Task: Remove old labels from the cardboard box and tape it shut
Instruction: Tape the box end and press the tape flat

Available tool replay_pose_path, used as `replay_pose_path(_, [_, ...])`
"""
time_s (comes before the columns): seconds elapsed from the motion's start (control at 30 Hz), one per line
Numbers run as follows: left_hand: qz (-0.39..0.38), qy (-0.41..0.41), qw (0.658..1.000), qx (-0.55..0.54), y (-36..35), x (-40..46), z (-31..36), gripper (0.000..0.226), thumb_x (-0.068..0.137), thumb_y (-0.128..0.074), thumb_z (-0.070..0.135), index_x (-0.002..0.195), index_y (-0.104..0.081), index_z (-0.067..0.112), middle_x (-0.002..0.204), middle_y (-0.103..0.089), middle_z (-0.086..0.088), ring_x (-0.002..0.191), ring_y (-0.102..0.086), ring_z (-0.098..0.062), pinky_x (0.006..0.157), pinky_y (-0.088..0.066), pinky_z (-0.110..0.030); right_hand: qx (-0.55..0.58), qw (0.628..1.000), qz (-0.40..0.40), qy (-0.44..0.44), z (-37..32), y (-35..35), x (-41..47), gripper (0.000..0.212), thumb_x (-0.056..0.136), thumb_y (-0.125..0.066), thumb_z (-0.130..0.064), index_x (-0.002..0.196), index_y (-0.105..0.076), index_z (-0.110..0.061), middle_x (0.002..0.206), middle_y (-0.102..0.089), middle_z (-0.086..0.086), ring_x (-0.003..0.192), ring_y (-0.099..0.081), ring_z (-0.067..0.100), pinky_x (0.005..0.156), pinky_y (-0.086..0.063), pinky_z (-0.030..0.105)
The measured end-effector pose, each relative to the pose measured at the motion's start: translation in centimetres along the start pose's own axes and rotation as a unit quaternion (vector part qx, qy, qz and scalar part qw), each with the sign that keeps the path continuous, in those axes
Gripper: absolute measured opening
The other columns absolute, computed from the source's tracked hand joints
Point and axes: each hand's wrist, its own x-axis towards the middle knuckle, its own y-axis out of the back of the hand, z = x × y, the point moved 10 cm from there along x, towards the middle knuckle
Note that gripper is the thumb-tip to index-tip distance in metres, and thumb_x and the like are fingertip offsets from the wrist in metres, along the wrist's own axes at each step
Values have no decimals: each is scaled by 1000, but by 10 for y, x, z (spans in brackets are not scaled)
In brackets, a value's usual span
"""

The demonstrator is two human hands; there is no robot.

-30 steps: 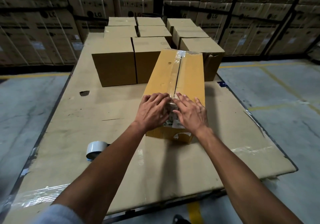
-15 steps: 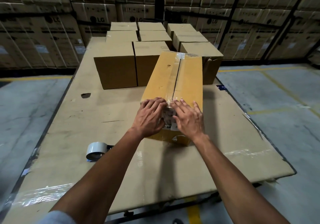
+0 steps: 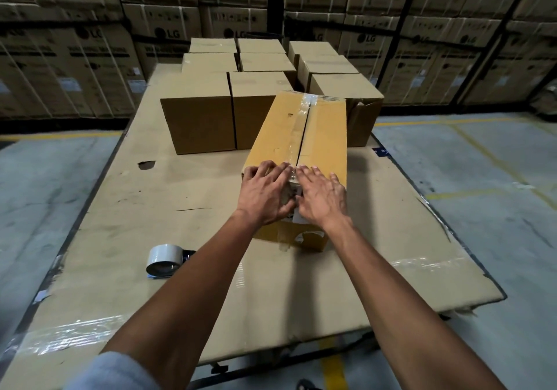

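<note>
A long yellow-brown cardboard box point(image 3: 322, 136) lies on the cardboard-covered table point(image 3: 126, 215), its top flaps closed with clear tape along the middle seam. My left hand point(image 3: 265, 192) and my right hand point(image 3: 321, 195) lie flat side by side over the box's near top edge, fingers spread, pressing on the tape end. A white label point(image 3: 297, 216) shows between my hands on the near end face, partly hidden. A roll of tape point(image 3: 164, 258) lies on the table to the left of my left forearm.
Several plain brown boxes point(image 3: 199, 121) stand in rows behind the long box, touching its far end. Stacked large cartons point(image 3: 99, 49) line the back wall. The table's right edge point(image 3: 446, 227) drops to grey concrete floor with yellow lines.
Both hands have slid slightly up over the box's near top edge. The view has shifted a little; the box and the tape roll stay in place.
</note>
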Motion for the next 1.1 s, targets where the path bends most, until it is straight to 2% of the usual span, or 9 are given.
replay_pose_path(0.27, [-33, -14, 999, 21, 8, -1, -7, 75, 101, -53, 63, 165, -32, 31, 172, -36, 7, 155, -34, -26, 118, -32, -50, 22, 1000, -2, 11, -10, 5, -7, 80, 101, -55, -37, 168, -15, -20, 175, -19, 2, 161, -20, 22, 131, -18, 48])
replay_pose_path(0.47, [-46, 20, 998, 39, 16, -13, -45, 75, 102, -63, 55, 166, -29, 39, 174, -34, 9, 157, -35, -25, 123, -30, -53, 55, 992, -3, 114, -44, 18, -17, 86, 94, -64, -38, 165, -22, -16, 172, -27, 6, 158, -30, 24, 128, -31, 45])
replay_pose_path(0.57, [-64, 96, 992, 52, 22, -24, -72, 76, 101, -67, 47, 166, -29, 37, 174, -34, 4, 157, -36, -28, 125, -28, -55, 103, 976, -2, 193, -66, 15, -19, 87, 92, -66, -32, 165, -23, -14, 171, -29, 7, 158, -29, 23, 130, -26, 40])
replay_pose_path(0.63, [-71, 161, 983, 49, 25, -29, -81, 72, 105, -60, 41, 168, -28, 27, 175, -32, -4, 159, -32, -32, 127, -23, -57, 135, 964, -2, 229, -75, 16, -20, 87, 92, -68, -27, 165, -23, -13, 171, -29, 8, 159, -26, 22, 132, -20, 41])
replay_pose_path(0.73, [-52, 219, 974, -3, 33, -37, -74, 64, 112, -31, 45, 168, -26, 15, 176, -27, -9, 162, -28, -30, 130, -18, -56, 153, 965, 26, 210, -59, 19, -16, 86, 91, -65, -17, 165, -21, -14, 173, -23, 6, 161, -21, 20, 133, -15, 45])
replay_pose_path(0.8, [-9, 184, 982, -41, 43, -39, -50, 68, 112, -19, 54, 167, -29, 15, 174, -32, -8, 159, -35, -27, 131, -23, -52, 142, 974, 37, 170, -34, 14, -9, 87, 92, -62, -14, 166, -18, -15, 174, -18, 5, 162, -16, 19, 133, -8, 44])
replay_pose_path(0.9, [20, 95, 995, -35, 52, -41, 0, 80, 108, -13, 70, 165, -36, 18, 170, -41, -8, 154, -42, -27, 127, -33, -50, 111, 985, 25, 128, 0, 2, 0, 87, 95, -63, -16, 167, -14, -15, 176, -11, 6, 163, -8, 21, 130, 1, 42])
replay_pose_path(1.0, [-2, 79, 997, -7, 36, -36, 21, 79, 105, -22, 75, 160, -41, 21, 166, -46, -7, 151, -44, -30, 124, -36, -52, 94, 986, 41, 129, 12, 0, 7, 80, 99, -60, -16, 167, -19, -18, 176, -12, 4, 163, -8, 20, 130, 1, 44])
replay_pose_path(1.1, [-4, 80, 997, 9, 29, -32, 18, 69, 105, -38, 69, 156, -43, 23, 162, -51, -4, 148, -47, -30, 122, -39, -50, 92, 984, 51, 147, 16, 1, 11, 77, 98, -58, -19, 166, -22, -23, 176, -14, 3, 163, -10, 21, 130, -1, 46])
